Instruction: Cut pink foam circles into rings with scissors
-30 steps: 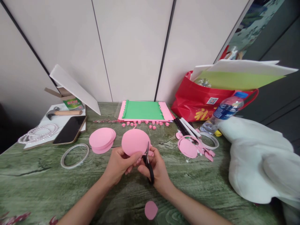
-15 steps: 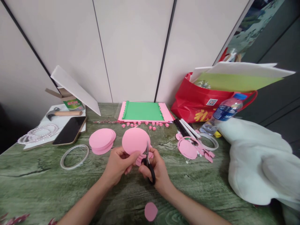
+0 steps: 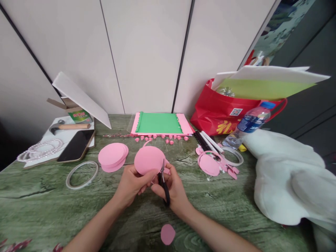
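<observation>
A pink paper disc (image 3: 149, 159) is pinched between the thumb and fingers of my left hand (image 3: 133, 182). My right hand (image 3: 174, 189) has its fingers in the handles of black-handled scissors (image 3: 165, 190), whose blades point up at the disc's right edge. A thin curled pink strip (image 3: 147, 142) sticks up behind the disc. More pink paper shows partly behind my right fingers. Left of my hands lies a stack of pink discs (image 3: 112, 154). One small pink piece (image 3: 168, 234) rests on the table between my forearms.
Tape rings (image 3: 82, 175), a phone (image 3: 76, 146), beads and a hammer (image 3: 69, 126) are at left. Green and pink sheets (image 3: 159, 123) lie behind small pink rolls. At right are pink scraps (image 3: 209, 165), pens, a bottle (image 3: 249, 122), a red bag (image 3: 207, 113) and a white cushion (image 3: 283, 185).
The scissors' blades look closer together, and the disc is tilted flatter. A curled strip now shows more clearly above it. The whole view has shifted slightly.
</observation>
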`<state>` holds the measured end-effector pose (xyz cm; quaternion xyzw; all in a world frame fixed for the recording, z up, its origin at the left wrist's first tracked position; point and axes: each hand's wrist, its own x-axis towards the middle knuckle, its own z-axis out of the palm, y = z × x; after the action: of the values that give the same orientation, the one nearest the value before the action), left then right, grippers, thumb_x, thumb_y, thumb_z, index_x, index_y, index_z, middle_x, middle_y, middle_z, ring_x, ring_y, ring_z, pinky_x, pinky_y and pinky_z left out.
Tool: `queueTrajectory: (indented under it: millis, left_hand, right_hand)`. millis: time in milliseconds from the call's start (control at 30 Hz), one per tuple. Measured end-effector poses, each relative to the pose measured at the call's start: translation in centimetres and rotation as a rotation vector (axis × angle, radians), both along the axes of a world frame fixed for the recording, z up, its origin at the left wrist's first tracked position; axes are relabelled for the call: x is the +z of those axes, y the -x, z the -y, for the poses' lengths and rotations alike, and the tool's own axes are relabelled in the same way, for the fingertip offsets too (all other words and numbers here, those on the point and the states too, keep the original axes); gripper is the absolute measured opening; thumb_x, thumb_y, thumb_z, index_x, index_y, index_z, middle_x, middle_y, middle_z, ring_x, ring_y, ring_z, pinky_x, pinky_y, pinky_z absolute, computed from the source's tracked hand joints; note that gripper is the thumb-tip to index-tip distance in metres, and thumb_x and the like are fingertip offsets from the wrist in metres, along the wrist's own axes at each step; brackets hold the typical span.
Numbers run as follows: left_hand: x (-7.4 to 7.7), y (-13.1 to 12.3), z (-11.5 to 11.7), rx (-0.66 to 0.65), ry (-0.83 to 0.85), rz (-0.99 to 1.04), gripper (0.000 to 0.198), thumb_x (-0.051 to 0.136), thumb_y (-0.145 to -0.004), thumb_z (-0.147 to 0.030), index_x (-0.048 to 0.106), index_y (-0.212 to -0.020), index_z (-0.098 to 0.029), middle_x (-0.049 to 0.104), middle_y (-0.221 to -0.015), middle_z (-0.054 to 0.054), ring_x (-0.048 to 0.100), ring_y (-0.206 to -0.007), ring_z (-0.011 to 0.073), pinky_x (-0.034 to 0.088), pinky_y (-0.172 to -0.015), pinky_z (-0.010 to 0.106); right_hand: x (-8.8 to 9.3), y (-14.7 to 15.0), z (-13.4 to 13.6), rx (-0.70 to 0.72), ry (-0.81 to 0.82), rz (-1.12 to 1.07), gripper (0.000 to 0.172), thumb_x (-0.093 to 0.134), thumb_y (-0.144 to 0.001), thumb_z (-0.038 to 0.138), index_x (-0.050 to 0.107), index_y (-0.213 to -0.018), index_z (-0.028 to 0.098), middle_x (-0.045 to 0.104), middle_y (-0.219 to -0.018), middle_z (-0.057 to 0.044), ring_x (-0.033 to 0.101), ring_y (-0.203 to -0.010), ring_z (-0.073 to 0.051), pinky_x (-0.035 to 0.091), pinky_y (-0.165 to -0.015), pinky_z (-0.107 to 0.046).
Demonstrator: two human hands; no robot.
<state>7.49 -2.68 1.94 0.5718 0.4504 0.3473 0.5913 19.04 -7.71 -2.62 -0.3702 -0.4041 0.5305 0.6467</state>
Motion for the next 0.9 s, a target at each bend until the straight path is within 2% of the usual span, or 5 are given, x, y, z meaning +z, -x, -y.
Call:
queueTrajectory:
  millis: [267, 433, 600, 733, 900]
  left_hand:
    - [-0.06, 0.03, -0.09, -0.02, -0.036, 0.007, 0.026, 0.067, -0.065, -0.033, 0.061, -0.053, -0.01, 0.043, -0.035, -0.006, 0.028, -0.028, 0.0012, 0.018, -0.029, 0.014]
    - [-0.05, -0.01, -0.02, 0.007, -0.033, 0.005, 0.026, 0.068, -0.062, -0.032, 0.058, -0.05, -0.012, 0.044, -0.034, -0.006, 0.029, -0.029, 0.0022, 0.017, -0.03, 0.016]
    - [0.31, -0.1, 0.04, 0.037, -0.031, 0.02, 0.026, 0.068, -0.06, -0.032, 0.055, -0.048, -0.013, 0.042, -0.033, -0.007, 0.028, -0.029, 0.0021, 0.017, -0.031, 0.016]
    - [0.22, 0.01, -0.16, 0.028, -0.042, 0.033, 0.027, 0.069, -0.061, -0.032, 0.053, -0.049, -0.013, 0.039, -0.033, -0.007, 0.027, -0.03, 0.0022, 0.017, -0.032, 0.017]
    - [-0.28, 0.19, -0.45, 0.027, -0.075, 0.05, 0.026, 0.069, -0.062, -0.032, 0.055, -0.053, -0.012, 0.039, -0.036, -0.008, 0.027, -0.033, 0.0024, 0.018, -0.034, 0.017]
  right_hand:
    - [-0.25, -0.06, -0.15, -0.011, -0.011, -0.029, 0.059, 0.077, -0.062, 0.032, 0.037, -0.105, 0.024, 0.05, -0.065, 0.007, 0.055, -0.068, -0.015, 0.042, -0.069, -0.029]
    - [-0.52, -0.1, -0.17, -0.011, -0.021, -0.041, 0.057, 0.077, -0.063, 0.032, 0.038, -0.103, 0.024, 0.052, -0.066, 0.007, 0.055, -0.067, -0.014, 0.042, -0.069, -0.029]
    - [-0.78, -0.21, -0.22, -0.009, -0.021, -0.031, 0.056, 0.076, -0.064, 0.033, 0.038, -0.104, 0.023, 0.058, -0.072, 0.003, 0.053, -0.062, -0.011, 0.041, -0.064, -0.027]
    - [-0.66, -0.18, -0.27, -0.013, -0.018, -0.024, 0.056, 0.076, -0.063, 0.033, 0.038, -0.103, 0.022, 0.054, -0.061, 0.007, 0.043, -0.05, -0.008, 0.034, -0.051, -0.021]
    - [-0.36, -0.24, -0.3, -0.024, 0.008, -0.019, 0.056, 0.076, -0.063, 0.033, 0.037, -0.102, 0.021, 0.05, -0.054, 0.01, 0.036, -0.044, -0.005, 0.03, -0.046, -0.018]
